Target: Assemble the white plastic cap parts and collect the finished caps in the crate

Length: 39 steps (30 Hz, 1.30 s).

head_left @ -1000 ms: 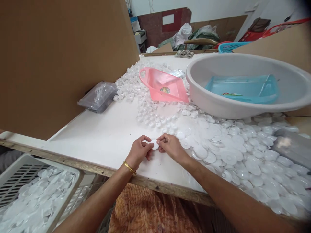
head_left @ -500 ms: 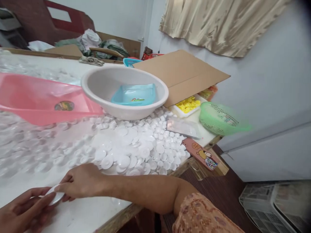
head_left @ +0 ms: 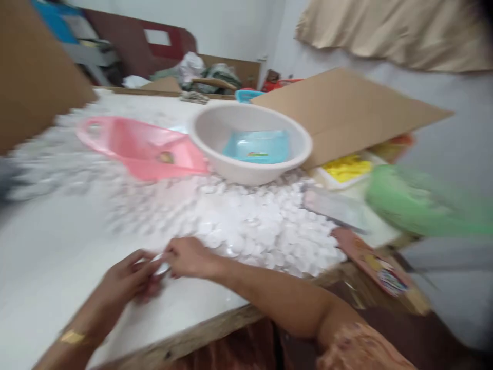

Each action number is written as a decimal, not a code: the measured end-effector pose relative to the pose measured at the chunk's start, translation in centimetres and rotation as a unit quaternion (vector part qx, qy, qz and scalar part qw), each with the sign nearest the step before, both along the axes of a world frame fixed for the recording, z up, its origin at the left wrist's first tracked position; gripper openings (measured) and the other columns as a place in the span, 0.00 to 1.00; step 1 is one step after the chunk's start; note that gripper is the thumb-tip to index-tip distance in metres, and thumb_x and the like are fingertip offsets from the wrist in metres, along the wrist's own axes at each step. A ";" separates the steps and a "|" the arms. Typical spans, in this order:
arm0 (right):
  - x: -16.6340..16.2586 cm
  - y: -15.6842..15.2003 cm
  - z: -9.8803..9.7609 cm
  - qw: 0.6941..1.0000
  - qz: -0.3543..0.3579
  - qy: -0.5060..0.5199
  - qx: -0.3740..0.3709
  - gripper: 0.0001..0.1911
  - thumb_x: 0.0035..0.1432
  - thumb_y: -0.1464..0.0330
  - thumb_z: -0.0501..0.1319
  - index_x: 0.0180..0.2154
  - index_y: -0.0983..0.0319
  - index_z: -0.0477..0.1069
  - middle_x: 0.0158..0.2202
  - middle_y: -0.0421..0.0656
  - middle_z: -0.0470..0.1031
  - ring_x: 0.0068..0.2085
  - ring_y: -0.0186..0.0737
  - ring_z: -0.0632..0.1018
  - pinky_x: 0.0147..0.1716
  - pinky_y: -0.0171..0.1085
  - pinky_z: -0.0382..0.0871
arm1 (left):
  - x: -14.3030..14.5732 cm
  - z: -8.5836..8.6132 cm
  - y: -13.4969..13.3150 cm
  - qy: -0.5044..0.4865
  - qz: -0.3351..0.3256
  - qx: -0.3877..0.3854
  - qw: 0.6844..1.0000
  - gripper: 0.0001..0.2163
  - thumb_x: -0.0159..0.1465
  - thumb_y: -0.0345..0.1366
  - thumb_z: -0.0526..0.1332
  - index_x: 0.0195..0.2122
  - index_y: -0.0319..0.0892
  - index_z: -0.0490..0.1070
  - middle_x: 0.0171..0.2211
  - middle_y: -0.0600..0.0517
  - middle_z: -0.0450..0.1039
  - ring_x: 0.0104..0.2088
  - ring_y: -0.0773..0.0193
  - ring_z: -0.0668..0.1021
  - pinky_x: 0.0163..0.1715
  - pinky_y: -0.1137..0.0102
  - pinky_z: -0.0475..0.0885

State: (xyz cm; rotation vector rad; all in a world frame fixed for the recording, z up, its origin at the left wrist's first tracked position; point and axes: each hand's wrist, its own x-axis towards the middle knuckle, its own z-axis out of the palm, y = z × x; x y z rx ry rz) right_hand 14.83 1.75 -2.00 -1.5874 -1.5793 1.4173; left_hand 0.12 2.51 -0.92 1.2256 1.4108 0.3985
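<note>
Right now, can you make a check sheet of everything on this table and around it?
Surface: white table, wooden front edge, bare on the near left.
Job's things: small white disc pinched between left hand and right hand; heap of white discs right beside them.
Clutter: pink scoop; white basin with a blue tray inside; cardboard; yellow pieces; green basket, blurred; clear bag.
Hands: both closed on the disc; gold bangle on left wrist.
Cables: nothing seen.
Surroundings: beige curtain, pale wall, piled goods at the back; picture is motion-blurred.
</note>
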 end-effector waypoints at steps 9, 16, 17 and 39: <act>-1.3 -0.7 -2.0 0.991 -0.054 0.110 -0.056 0.05 0.58 0.70 0.53 0.31 0.65 0.64 0.21 0.41 0.69 0.22 0.35 0.75 0.20 0.32 0.71 | -0.8 0.2 -0.5 -0.090 0.034 -0.049 0.994 0.19 0.49 0.44 0.64 0.33 0.38 0.59 0.19 0.53 0.67 0.16 0.67 0.71 0.13 0.74 0.66; -1.2 -0.7 -1.4 0.991 -0.055 0.095 -0.072 0.06 0.58 0.69 0.53 0.32 0.66 0.63 0.22 0.42 0.70 0.19 0.35 0.73 0.17 0.31 0.70 | -1.3 0.6 0.4 -0.071 -0.060 -0.129 0.987 0.18 0.54 0.46 0.60 0.39 0.42 0.56 0.17 0.55 0.66 0.16 0.64 0.71 0.12 0.74 0.65; -1.2 -0.6 -1.5 0.991 -0.055 0.098 -0.072 0.06 0.58 0.69 0.53 0.31 0.66 0.63 0.22 0.42 0.70 0.19 0.35 0.73 0.16 0.31 0.69 | -1.3 0.7 0.5 -0.061 -0.071 -0.133 0.987 0.18 0.55 0.46 0.59 0.39 0.42 0.56 0.18 0.55 0.66 0.16 0.64 0.72 0.12 0.73 0.66; -2.1 -3.0 -1.1 0.964 -0.090 0.200 -0.149 0.10 0.61 0.76 0.45 0.31 0.67 0.63 0.22 0.44 0.71 0.25 0.36 0.76 0.27 0.36 0.74 | 2.3 -2.2 1.5 0.415 -0.117 0.418 0.799 0.14 0.65 0.37 0.42 0.43 0.42 0.64 0.37 0.46 0.60 0.39 0.59 0.63 0.38 0.66 0.61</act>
